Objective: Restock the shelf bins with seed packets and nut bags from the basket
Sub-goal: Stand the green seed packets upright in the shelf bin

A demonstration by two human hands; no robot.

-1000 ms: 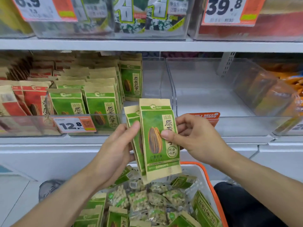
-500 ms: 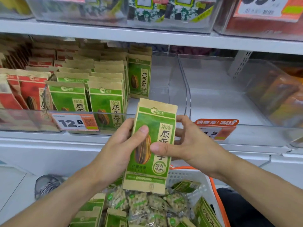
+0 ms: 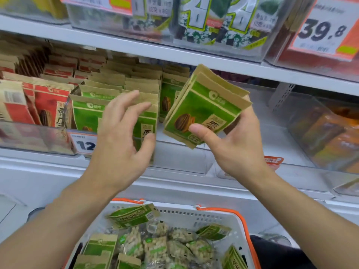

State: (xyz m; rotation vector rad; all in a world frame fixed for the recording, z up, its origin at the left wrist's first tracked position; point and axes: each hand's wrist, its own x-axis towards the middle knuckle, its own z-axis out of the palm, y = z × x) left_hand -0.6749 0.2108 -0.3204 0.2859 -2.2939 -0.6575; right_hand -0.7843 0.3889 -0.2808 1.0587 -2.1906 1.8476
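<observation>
My right hand (image 3: 235,144) grips a small stack of green seed packets (image 3: 204,107), tilted to the right, in front of the middle shelf. My left hand (image 3: 122,133) is spread with relaxed fingers in front of the clear bin (image 3: 38,138) that holds rows of upright green seed packets (image 3: 91,111); it holds nothing. Below, a white basket with an orange rim (image 3: 219,216) contains more green seed packets (image 3: 134,215) and clear nut bags (image 3: 155,247).
Red seed packets (image 3: 48,105) fill the bin's left part. A clear bin (image 3: 272,133) stands to the right, orange packs (image 3: 330,140) beyond it. The upper shelf (image 3: 174,53) carries bins with price tags. A 12.8 price tag (image 3: 83,144) hangs on the bin front.
My left hand has let go of the packets and opened toward the bin. My right hand has lifted the stack up and to the right, tilting it.
</observation>
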